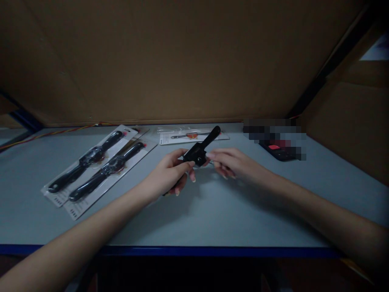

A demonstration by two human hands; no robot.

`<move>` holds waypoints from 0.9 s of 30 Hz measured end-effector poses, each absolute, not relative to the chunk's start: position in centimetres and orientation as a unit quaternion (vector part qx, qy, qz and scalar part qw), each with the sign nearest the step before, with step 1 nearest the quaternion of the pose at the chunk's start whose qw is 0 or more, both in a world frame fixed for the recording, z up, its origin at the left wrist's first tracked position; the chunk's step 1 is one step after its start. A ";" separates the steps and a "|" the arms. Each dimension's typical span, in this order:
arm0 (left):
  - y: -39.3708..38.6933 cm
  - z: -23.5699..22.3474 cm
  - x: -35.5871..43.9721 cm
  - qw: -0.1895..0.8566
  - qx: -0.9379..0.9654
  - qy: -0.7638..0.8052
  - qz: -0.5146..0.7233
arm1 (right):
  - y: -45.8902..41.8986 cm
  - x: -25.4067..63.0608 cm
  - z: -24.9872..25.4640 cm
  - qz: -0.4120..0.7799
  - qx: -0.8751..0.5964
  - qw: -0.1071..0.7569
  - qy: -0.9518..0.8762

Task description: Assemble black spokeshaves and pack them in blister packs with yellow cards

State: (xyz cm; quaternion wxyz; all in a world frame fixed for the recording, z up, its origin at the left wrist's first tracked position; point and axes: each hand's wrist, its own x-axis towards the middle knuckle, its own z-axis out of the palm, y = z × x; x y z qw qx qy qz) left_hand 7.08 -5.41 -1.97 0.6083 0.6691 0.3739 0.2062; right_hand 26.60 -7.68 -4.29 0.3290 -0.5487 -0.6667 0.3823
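On the grey bench (91,227), from the left: two blister cards (100,170) holding black tools, and a third card (194,137) further back. Our left hand (167,174) has its fingers clamped round the black tap wrench (199,152), held over mid-bench. Our right hand (235,162) has its fingers together at the wrench's side; we can't tell if they touch. We judge it rigid, fairly heavy, handle maybe slippery: grip the body. Dark keypad (281,151) far right.

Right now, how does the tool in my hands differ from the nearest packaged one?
The black tool is bare and raised in the left hand, tilted up; the packaged tool lies flat on the table, sealed on a white card. Both are black and long-handled.
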 end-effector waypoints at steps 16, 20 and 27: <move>-2.9 -2.6 5.5 0.451 0.743 0.465 0.170 | -6.2 29.8 -3.4 0.495 -0.586 0.293 -0.571; -2.1 -3.0 4.8 0.319 0.807 0.471 0.157 | -4.9 30.9 -4.4 0.448 -0.651 0.263 -0.553; -2.7 -2.3 5.1 0.230 0.835 0.496 0.067 | -4.4 31.6 -5.5 0.257 -0.731 0.115 -0.621</move>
